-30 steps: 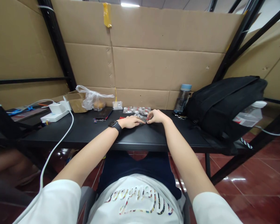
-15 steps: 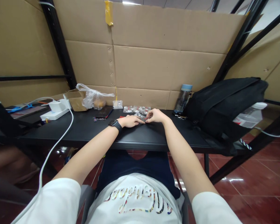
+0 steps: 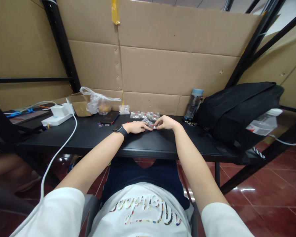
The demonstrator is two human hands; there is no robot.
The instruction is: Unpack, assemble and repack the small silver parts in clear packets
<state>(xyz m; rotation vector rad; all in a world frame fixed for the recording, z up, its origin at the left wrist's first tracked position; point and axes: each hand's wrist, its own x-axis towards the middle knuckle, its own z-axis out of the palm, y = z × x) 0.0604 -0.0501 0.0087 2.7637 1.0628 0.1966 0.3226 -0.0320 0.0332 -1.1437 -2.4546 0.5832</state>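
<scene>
Both my hands rest on the black table (image 3: 93, 136) near its far middle. My left hand (image 3: 136, 127), with a black watch on the wrist, lies flat with fingers stretched toward a small clear plastic packet (image 3: 150, 123) holding red and silver bits. My right hand (image 3: 164, 122) is curled, its fingertips pinching the right end of that packet. Just behind the hands lies a row of similar small clear packets (image 3: 145, 115).
A black backpack (image 3: 236, 110) fills the table's right end, a water bottle (image 3: 193, 104) beside it. At the left are a white power strip (image 3: 57, 118) with cable, a cardboard box with a plastic bag (image 3: 98, 103), and a phone (image 3: 109, 119). Cardboard panels wall the back.
The hands stay on the packet with only slight finger shifts; the left fingers have stretched a bit further right. The camera has tilted slightly.
</scene>
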